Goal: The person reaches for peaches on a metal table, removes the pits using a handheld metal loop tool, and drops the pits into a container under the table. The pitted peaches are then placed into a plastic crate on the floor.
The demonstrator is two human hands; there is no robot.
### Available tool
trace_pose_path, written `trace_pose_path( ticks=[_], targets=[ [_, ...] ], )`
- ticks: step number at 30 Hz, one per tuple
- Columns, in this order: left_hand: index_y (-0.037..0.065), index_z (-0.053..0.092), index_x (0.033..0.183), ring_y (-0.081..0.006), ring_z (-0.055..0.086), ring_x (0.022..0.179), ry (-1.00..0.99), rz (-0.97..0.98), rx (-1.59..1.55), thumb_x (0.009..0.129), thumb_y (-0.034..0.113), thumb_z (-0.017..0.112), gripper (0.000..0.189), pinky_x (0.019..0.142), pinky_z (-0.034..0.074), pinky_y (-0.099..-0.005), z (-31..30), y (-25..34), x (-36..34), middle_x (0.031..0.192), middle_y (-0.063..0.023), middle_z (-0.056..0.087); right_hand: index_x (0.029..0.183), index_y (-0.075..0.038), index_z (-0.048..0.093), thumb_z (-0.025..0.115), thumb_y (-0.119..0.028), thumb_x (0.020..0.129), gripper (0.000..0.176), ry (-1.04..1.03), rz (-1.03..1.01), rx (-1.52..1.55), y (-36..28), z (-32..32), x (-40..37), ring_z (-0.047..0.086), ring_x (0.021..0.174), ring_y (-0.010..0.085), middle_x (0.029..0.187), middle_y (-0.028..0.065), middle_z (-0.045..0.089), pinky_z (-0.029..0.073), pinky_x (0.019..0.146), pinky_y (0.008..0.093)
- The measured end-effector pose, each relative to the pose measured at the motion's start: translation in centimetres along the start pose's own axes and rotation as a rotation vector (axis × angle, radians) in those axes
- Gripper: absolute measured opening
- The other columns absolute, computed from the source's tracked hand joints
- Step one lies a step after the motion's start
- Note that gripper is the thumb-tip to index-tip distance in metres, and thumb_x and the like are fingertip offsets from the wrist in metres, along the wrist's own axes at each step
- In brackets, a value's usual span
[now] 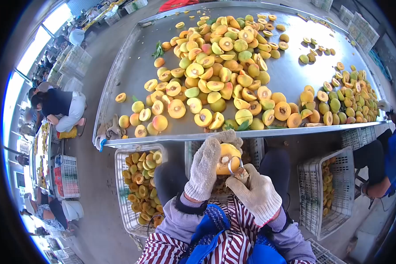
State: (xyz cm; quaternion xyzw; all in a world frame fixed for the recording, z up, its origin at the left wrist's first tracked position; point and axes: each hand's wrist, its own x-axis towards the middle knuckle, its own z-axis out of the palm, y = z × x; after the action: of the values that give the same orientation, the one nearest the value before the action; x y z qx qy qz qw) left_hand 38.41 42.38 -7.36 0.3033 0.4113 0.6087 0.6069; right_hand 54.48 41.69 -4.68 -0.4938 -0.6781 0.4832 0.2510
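Note:
My left hand [202,171], in a knitted work glove, is wrapped round a yellow peach half [224,166], its cut face turned to the right. My gloved right hand [258,196] grips the handle of a loop-shaped pitting knife [241,175]. The metal loop lies against the cut face, by the pit. Both hands are above my lap, just in front of the metal table [286,57]. On that table a large heap of halved peaches [215,75] spreads out, many with pits showing. Under my hands a crate is partly hidden.
A white crate of pitted peach halves [143,185] stands left of my knees, and another crate [328,193] stands to the right. Smaller fruit [352,97] is piled at the table's right. Beyond it a co-worker's arm [378,188] shows. Another person [64,108] bends at the left.

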Motion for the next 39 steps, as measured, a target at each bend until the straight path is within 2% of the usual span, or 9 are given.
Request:
trace_pose_path(
  ticks=[11,15,17,21,26,33,36,38,39],
  targets=[
    [-0.004,0.052,0.134,-0.0215,0.064,0.103,-0.071,0.270,0.365,0.106,0.044,0.044,0.055,0.091,0.052,-0.0338,0.6,0.1,-2.5,0.127,-0.0164,0.061,0.097,-0.003,0.059,0.076,-0.026,0.087,0.030,0.012,-0.020,-0.068,-0.2,0.4,-1.4,0.067,0.061,0.0354,0.067,0.0157,0.063,0.052,0.052,0.0392],
    [-0.004,0.051,0.135,-0.0215,0.065,0.103,-0.083,0.104,0.440,0.106,0.041,0.045,0.054,0.093,0.051,-0.0346,1.2,1.5,-2.4,0.127,-0.0163,0.061,0.104,-0.002,0.059,0.071,-0.022,0.092,0.026,-0.153,0.177,0.310,0.0,0.3,-1.7,0.061,0.056,0.0178,0.067,0.0062,0.062,0.046,0.051,0.0292],
    [-0.003,0.050,0.137,-0.0229,0.064,0.107,-0.072,0.446,0.669,0.106,0.041,0.046,0.054,0.096,0.050,-0.0362,1.9,1.1,-2.6,0.130,-0.0166,0.060,0.104,-0.002,0.058,0.067,-0.019,0.096,0.021,-0.182,0.227,0.463,-0.5,-0.1,-1.7,0.054,0.051,0.0062,0.066,-0.0015,0.059,0.041,0.047,0.0231],
    [-0.002,0.033,0.151,-0.0275,0.055,0.125,-0.124,0.121,0.020,0.105,0.039,0.048,0.064,0.104,0.045,-0.0373,2.8,1.4,-2.7,0.144,-0.0171,0.049,0.105,-0.001,0.057,0.065,-0.017,0.096,0.020,-0.203,0.322,0.559,-2.3,-1.6,-1.9,0.050,0.048,0.0060,0.065,-0.0009,0.056,0.040,0.045,0.0222],
    [0.002,0.035,0.151,-0.0176,0.052,0.126,-0.279,-0.254,0.491,0.091,0.013,0.072,0.071,0.107,0.043,-0.0324,-1.7,1.6,-2.7,0.140,-0.0130,0.051,0.102,-0.001,0.060,0.067,-0.020,0.095,0.021,0.022,0.254,0.464,-0.1,-1.6,-2.3,0.054,0.058,0.0062,0.068,0.0016,0.060,0.044,0.054,0.0249],
    [0.005,0.048,0.137,-0.0266,0.062,0.112,0.022,-0.072,-0.188,0.087,0.013,0.071,0.055,0.100,0.049,-0.0367,-0.4,0.1,-3.2,0.125,-0.0131,0.060,0.099,-0.002,0.060,0.070,-0.023,0.092,0.024,-0.100,0.158,0.263,-0.5,-0.5,-3.0,0.050,0.055,0.0045,0.063,-0.0006,0.057,0.040,0.051,0.0251],
    [0.006,0.045,0.140,-0.0245,0.058,0.117,0.031,0.015,-0.174,0.092,0.025,0.069,0.056,0.102,0.048,-0.0378,-0.3,-0.5,-3.4,0.129,-0.0116,0.057,0.100,-0.002,0.060,0.071,-0.025,0.092,0.027,-0.087,0.082,0.121,-0.2,0.4,-3.0,0.053,0.056,0.0066,0.062,0.0023,0.056,0.043,0.052,0.0284],
    [0.006,0.045,0.139,-0.0223,0.056,0.120,0.009,0.045,-0.218,0.095,0.026,0.067,0.053,0.105,0.046,-0.0371,-0.2,-0.7,-3.8,0.132,-0.0108,0.056,0.096,-0.003,0.061,0.074,-0.028,0.088,0.029,-0.023,-0.016,0.031,-0.4,0.4,-2.9,0.069,0.066,0.0354,0.071,0.0149,0.065,0.053,0.057,0.0387],
    [0.005,0.044,0.140,-0.0224,0.056,0.120,0.034,0.034,-0.228,0.096,0.030,0.066,0.054,0.105,0.045,-0.0374,0.2,-0.6,-4.1,0.134,-0.0102,0.054,0.096,-0.003,0.061,0.074,-0.028,0.088,0.029,-0.023,-0.014,0.032,-0.4,0.5,-2.8,0.069,0.066,0.0354,0.071,0.0149,0.065,0.053,0.057,0.0387]
  ],
)
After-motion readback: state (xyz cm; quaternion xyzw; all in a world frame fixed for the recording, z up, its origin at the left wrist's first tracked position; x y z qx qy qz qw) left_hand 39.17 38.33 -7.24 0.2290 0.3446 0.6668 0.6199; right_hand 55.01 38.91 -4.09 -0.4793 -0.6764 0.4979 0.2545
